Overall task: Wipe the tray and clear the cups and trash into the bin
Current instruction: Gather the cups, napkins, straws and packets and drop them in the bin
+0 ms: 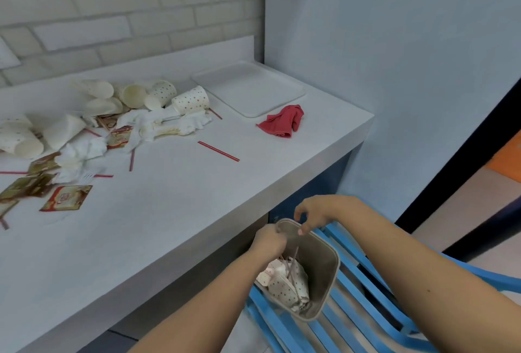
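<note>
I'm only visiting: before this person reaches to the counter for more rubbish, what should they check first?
1. Hands emptied: cannot tell. The left hand and right hand are curled over the beige plastic bin, with thin straws running down between them.
2. Bin steady: ok, it rests on the blue slatted chair.
3. Room in bin: ok, dotted paper cups fill only its bottom.
4. White rectangular tray cleared: ok; wiped: cannot tell.
5. White counter cleared: not ok; spotted cups, crumpled napkins, brown wrappers and a red striped straw lie on it.
6. Red cloth handy: ok, beside the tray.
</note>
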